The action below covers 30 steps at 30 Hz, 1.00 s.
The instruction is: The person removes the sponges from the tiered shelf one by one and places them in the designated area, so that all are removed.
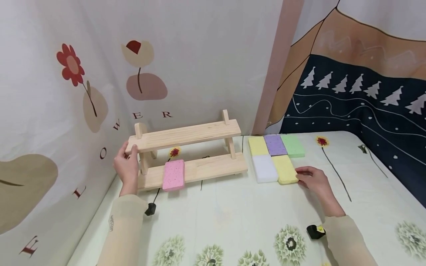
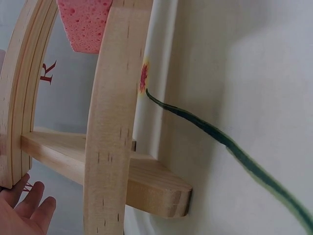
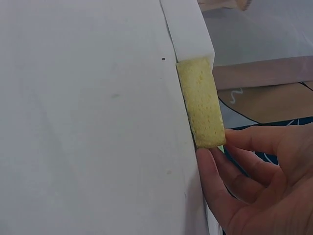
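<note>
A two-tier wooden shelf (image 1: 186,135) stands at the back left of the table. My left hand (image 1: 127,164) grips the left end of its top board, with the thumb in front. On the lower board a pink sponge (image 1: 173,175) leans over the front edge. To the right, several sponges lie flat side by side: a yellow one (image 1: 258,145), a purple one (image 1: 275,145) and a green one (image 1: 293,146) behind, a white one (image 1: 265,168) and another yellow sponge (image 1: 285,169) in front. My right hand (image 1: 314,181) holds the front yellow sponge at its right edge between thumb and fingers.
A cloth with printed flowers covers the table (image 1: 226,221). Printed curtains (image 1: 206,62) hang behind and to the left, close to the shelf. A dark curtain with white trees (image 1: 352,107) borders the right back.
</note>
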Each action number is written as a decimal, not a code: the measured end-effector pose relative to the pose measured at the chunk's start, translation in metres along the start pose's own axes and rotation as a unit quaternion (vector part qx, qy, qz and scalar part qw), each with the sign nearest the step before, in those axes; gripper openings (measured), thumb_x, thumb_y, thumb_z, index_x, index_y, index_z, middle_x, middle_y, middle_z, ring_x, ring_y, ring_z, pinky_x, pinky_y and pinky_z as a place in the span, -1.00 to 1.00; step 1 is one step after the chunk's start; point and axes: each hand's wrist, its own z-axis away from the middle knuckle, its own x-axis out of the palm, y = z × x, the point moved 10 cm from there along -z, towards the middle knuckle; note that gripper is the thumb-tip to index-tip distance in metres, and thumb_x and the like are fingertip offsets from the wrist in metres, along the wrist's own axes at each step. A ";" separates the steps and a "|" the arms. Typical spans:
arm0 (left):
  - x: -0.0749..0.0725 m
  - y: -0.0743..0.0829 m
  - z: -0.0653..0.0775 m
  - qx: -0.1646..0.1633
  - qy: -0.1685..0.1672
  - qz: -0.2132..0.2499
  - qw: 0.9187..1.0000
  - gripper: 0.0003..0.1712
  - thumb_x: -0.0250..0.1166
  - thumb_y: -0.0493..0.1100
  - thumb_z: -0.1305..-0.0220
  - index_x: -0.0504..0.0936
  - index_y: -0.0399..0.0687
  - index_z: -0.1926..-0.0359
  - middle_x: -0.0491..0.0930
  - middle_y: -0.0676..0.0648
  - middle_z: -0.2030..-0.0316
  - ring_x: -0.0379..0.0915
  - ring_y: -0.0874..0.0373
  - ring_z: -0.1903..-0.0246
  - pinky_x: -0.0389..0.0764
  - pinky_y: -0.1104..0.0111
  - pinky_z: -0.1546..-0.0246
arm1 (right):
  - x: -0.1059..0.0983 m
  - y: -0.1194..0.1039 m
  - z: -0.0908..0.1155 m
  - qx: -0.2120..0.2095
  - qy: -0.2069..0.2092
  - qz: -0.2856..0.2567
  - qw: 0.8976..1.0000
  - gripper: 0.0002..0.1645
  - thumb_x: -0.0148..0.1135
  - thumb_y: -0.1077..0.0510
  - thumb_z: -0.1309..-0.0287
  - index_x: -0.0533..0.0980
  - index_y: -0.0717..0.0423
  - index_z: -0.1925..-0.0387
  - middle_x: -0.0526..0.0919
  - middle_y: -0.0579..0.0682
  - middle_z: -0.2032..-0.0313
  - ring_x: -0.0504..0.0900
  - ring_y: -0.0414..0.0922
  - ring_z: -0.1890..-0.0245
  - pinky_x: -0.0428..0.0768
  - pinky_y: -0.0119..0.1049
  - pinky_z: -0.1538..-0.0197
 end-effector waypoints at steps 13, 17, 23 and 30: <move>0.000 0.000 0.001 -0.005 -0.001 0.005 1.000 -0.39 0.14 0.15 -0.41 0.42 0.11 -0.41 0.49 -0.09 -0.34 0.46 0.05 -0.28 0.46 0.22 -0.33 | -0.010 -0.007 0.003 -0.003 0.011 -0.038 0.999 -0.46 0.16 0.20 -0.37 0.39 0.47 -0.25 0.72 -0.24 0.25 0.61 -0.51 0.38 0.68 -0.50 0.23; 0.000 0.001 0.001 -0.003 0.001 0.004 1.000 -0.39 0.14 0.14 -0.42 0.42 0.10 -0.41 0.49 -0.10 -0.33 0.46 0.04 -0.28 0.46 0.22 -0.33 | -0.016 -0.013 0.006 -0.018 0.025 -0.059 0.998 -0.47 0.16 0.21 -0.37 0.39 0.47 -0.24 0.66 -0.43 0.34 0.61 -0.53 0.37 0.69 -0.50 0.21; -0.001 0.002 0.001 -0.001 0.002 0.002 1.000 -0.40 0.13 0.13 -0.42 0.43 0.08 -0.40 0.49 -0.10 -0.33 0.46 0.04 -0.28 0.45 0.22 -0.34 | -0.016 -0.026 0.009 -0.046 0.028 -0.091 0.994 -0.47 0.18 0.22 -0.37 0.38 0.49 -0.24 0.62 -0.52 0.40 0.62 -0.55 0.34 0.69 -0.52 0.19; 0.000 0.002 0.000 -0.004 0.001 0.004 1.000 -0.40 0.14 0.13 -0.41 0.43 0.08 -0.40 0.49 -0.09 -0.34 0.45 0.05 -0.28 0.45 0.23 -0.34 | 0.003 -0.048 0.011 -0.058 0.010 -0.131 0.990 -0.47 0.19 0.24 -0.36 0.38 0.52 -0.23 0.64 -0.49 0.38 0.65 -0.50 0.33 0.68 -0.52 0.17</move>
